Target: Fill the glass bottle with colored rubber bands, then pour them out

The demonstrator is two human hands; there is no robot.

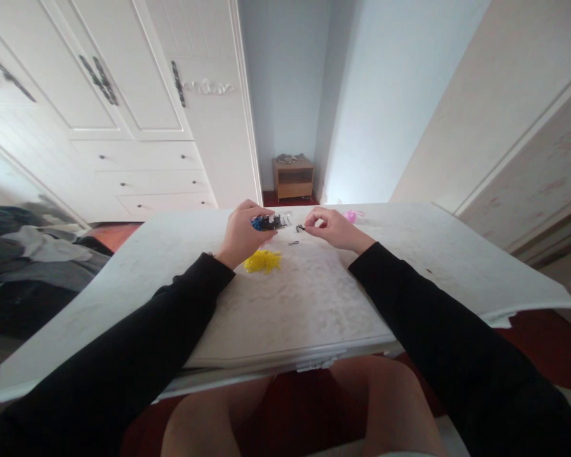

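Note:
My left hand (247,230) is closed around a small clear container (285,220) lying on its side above the white table. Dark and blue small pieces (265,222) show inside it, too small to name. To the right, my right hand (327,226) pinches a small dark piece (300,228) between thumb and fingertips; its kind is unclear. On the table between the hands lies a small metallic clip-like piece (293,242). A bundle of thin yellow strands or bands (262,261) sits just below my left hand. A pink object (351,216) lies behind my right hand, partly hidden.
The white table (290,311) has a worn, stained top, with a small dark speck (429,271) at the right. Beyond it stand a white wardrobe (157,114) and a low wooden cabinet (293,179). Clothes (42,260) are piled at the left.

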